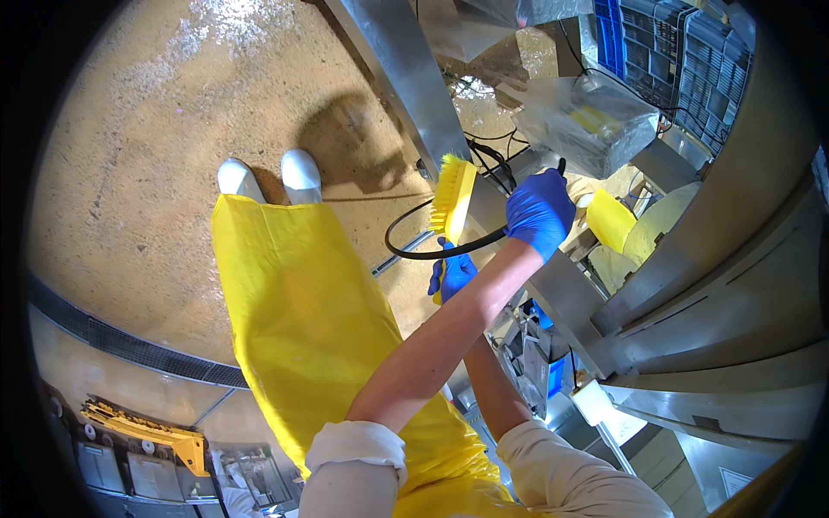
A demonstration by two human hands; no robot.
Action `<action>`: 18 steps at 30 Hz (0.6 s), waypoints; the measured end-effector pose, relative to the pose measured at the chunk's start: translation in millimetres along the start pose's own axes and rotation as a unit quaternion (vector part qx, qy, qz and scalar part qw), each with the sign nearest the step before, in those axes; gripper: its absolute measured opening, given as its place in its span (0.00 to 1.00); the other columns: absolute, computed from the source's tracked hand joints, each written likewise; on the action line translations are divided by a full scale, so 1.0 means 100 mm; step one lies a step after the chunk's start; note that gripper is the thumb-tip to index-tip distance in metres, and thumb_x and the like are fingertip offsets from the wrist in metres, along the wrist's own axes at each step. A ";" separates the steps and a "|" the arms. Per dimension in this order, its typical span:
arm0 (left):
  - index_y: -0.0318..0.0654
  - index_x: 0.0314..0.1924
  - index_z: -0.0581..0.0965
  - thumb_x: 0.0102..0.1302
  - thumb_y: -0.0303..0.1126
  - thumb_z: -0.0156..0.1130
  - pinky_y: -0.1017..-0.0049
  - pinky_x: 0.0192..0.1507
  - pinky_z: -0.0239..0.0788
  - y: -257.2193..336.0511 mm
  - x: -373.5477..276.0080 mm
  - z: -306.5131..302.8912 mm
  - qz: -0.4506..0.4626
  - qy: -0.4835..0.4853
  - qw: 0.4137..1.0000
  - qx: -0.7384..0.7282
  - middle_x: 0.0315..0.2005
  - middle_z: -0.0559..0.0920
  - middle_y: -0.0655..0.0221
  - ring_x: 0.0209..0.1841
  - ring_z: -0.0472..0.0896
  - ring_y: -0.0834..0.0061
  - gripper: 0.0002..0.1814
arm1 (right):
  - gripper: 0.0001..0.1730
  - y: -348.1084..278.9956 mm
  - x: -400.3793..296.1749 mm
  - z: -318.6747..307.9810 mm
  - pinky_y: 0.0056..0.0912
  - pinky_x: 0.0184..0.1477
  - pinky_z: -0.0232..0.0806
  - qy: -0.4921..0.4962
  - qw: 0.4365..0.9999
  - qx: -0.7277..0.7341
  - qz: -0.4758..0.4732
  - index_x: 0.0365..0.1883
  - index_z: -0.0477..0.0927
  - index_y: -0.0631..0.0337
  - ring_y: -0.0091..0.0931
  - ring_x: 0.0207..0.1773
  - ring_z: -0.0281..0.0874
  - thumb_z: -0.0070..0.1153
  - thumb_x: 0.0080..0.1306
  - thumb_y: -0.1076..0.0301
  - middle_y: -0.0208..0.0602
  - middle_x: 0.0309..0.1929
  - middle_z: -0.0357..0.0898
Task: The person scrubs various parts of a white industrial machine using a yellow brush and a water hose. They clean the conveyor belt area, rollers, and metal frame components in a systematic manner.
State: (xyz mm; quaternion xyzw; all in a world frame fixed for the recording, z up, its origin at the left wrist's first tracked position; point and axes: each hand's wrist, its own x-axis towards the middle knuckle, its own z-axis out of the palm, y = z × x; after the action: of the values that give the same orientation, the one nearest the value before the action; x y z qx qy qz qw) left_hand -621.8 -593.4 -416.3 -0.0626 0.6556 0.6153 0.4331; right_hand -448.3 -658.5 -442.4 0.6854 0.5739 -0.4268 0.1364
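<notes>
A black hose or cable (447, 251) runs in a loop into my left hand (541, 210), which wears a blue glove and is closed around it. A short black end pokes out above that fist. My left forearm crosses over the right one. Lower down, my blue-gloved right hand (458, 275) grips the handle of a yellow scrubbing brush (461, 194). The brush stands roughly upright in the picture, bristles turned left. The hose passes in front of its handle, so part of the grip is hidden. A yellow apron (298, 278) covers my front, above white boots (300, 169).
Close by runs a steel beam (405, 71), with loose cables beyond it. A plastic-wrapped object (586, 123) and stacked crates (654, 58) lie past that. Curved steel machinery (732, 324) fills the right. The floor (162, 162) is wet in places; a drain grate (142, 346) crosses it.
</notes>
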 end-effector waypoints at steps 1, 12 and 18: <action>0.39 0.40 0.82 0.70 0.38 0.54 0.54 0.43 0.74 0.02 -0.01 -0.02 0.007 -0.002 1.000 0.002 0.32 0.84 0.51 0.39 0.83 0.49 0.13 | 0.18 -0.01 0.01 0.01 0.26 0.15 0.58 0.007 1.000 0.002 0.010 0.55 0.80 0.59 0.21 0.13 0.64 0.50 0.77 0.56 0.29 0.20 0.69; 0.43 0.39 0.81 0.68 0.38 0.57 0.55 0.36 0.72 0.54 0.04 0.11 0.171 -0.114 0.978 -0.033 0.28 0.84 0.57 0.34 0.84 0.53 0.10 | 0.18 -0.02 -0.01 -0.01 0.25 0.15 0.58 -0.013 1.000 0.013 -0.011 0.52 0.80 0.60 0.19 0.12 0.63 0.50 0.76 0.56 0.27 0.18 0.69; 0.42 0.39 0.81 0.69 0.37 0.57 0.55 0.35 0.71 0.57 0.11 0.10 0.180 -0.087 0.979 -0.042 0.27 0.83 0.56 0.34 0.83 0.53 0.09 | 0.18 -0.07 -0.05 0.04 0.24 0.15 0.58 -0.016 1.000 0.004 -0.003 0.53 0.80 0.60 0.19 0.12 0.63 0.50 0.76 0.56 0.27 0.19 0.69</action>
State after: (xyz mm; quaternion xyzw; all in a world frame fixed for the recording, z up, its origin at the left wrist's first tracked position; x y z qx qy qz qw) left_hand -658.8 -566.9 -378.9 0.0922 0.5900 0.7132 0.3672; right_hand -456.2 -662.3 -439.0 0.6773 0.5722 -0.4402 0.1418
